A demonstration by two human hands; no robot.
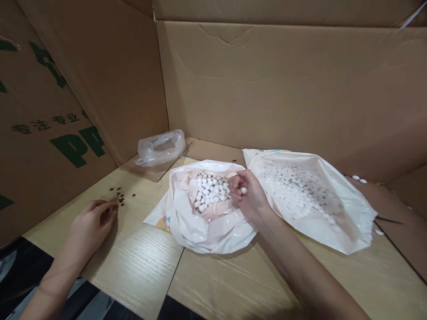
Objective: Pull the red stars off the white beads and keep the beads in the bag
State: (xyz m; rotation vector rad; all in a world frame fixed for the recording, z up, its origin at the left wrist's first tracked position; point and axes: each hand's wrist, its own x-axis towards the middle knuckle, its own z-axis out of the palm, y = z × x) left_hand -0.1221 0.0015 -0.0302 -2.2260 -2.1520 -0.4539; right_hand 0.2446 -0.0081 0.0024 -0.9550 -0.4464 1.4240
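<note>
right forearm slants forward, hand holding a white ball

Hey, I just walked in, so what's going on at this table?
A person is working with both bare hands. The right hand is over the open white bag, with a white ball in its curled fingers; more white balls lie inside. The left hand is down by some small dark pieces on the table; whether it holds one is unclear. A second bag of white balls lies to the right.
</note>
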